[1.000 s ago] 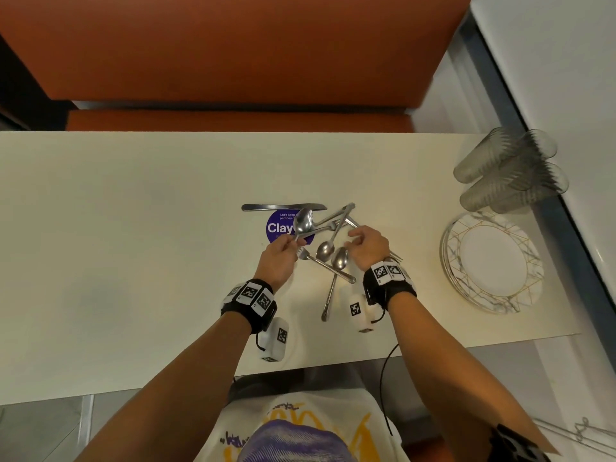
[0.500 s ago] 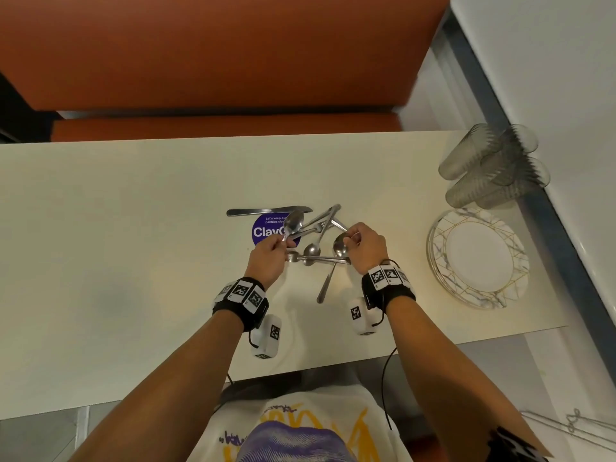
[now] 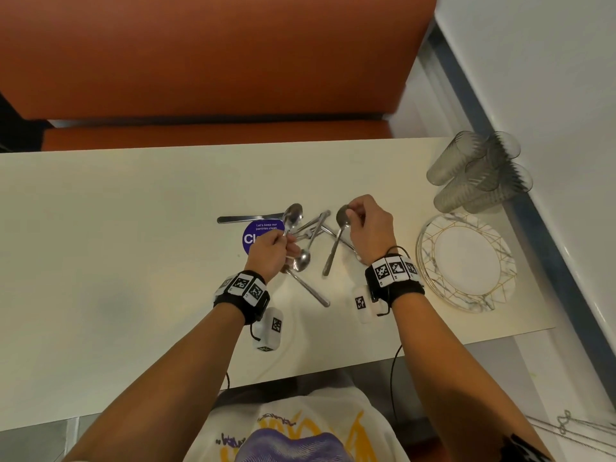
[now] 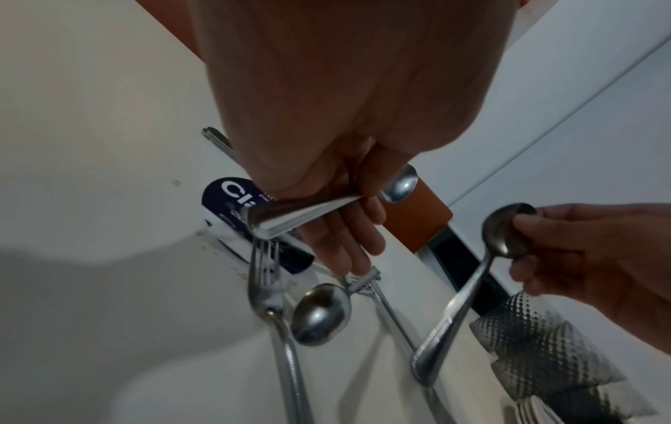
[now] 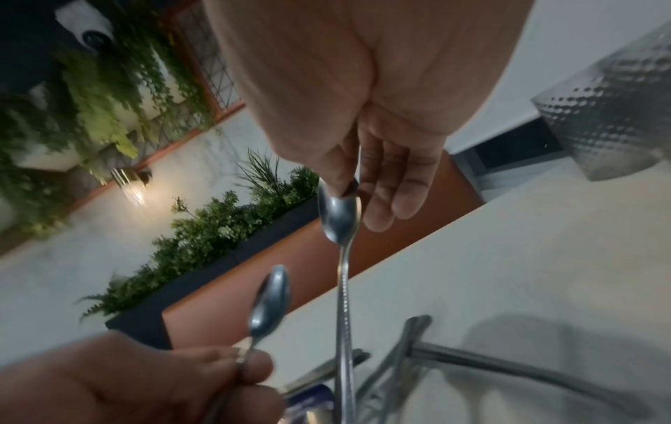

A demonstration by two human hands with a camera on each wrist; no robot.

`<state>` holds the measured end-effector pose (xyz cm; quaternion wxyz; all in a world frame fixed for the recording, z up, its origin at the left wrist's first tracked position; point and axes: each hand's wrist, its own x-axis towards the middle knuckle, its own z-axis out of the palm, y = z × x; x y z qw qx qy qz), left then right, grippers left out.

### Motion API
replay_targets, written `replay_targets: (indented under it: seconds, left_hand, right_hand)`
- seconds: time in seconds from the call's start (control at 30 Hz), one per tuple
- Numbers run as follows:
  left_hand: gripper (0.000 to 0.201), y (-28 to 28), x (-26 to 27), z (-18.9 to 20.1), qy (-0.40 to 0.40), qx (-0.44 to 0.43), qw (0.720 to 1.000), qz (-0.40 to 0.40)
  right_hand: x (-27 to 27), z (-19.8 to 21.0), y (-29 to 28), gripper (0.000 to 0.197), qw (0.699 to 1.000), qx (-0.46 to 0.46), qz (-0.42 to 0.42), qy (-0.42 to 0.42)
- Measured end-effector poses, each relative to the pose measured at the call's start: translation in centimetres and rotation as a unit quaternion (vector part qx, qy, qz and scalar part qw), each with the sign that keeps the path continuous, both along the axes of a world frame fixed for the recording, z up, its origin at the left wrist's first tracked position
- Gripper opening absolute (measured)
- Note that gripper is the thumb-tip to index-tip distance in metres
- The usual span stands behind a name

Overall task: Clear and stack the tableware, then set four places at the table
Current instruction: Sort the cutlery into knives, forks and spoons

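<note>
Head view showed the cream worktop (image 3: 133, 228), where the right hand (image 3: 370, 228) pinched the bowl of a spoon (image 3: 336, 241), handle hanging toward the person, while the left hand (image 3: 271, 251) gripped another spoon (image 3: 292, 216), bowl pointing away.

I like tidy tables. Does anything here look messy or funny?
Yes. The forks and spoons lie criss-crossed in a jumble mid-table, partly over a purple sticker. The right hand pinches one spoon by its bowl, not its handle. The glasses lean in a tilted cluster beside the plates.
</note>
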<state>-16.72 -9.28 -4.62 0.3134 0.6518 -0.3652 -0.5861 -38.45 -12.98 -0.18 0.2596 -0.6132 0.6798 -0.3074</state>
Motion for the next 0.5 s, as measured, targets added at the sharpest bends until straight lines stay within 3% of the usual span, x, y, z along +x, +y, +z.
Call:
replay_targets:
  seconds: [0.2, 0.5]
  left_hand:
    - [0.023, 0.0, -1.3, 1.9, 0.086, 0.025, 0.996, -0.008]
    - [0.029, 0.3, -1.0, 2.6, 0.102, 0.03, 0.994, -0.017]
  right_hand:
    - [4.0, -0.2, -0.7, 0.009, 0.998, 0.01, 0.012, -0.06]
    - [5.9, -1.0, -1.6, 0.02, 0.997, 0.048, 0.014, -0.067]
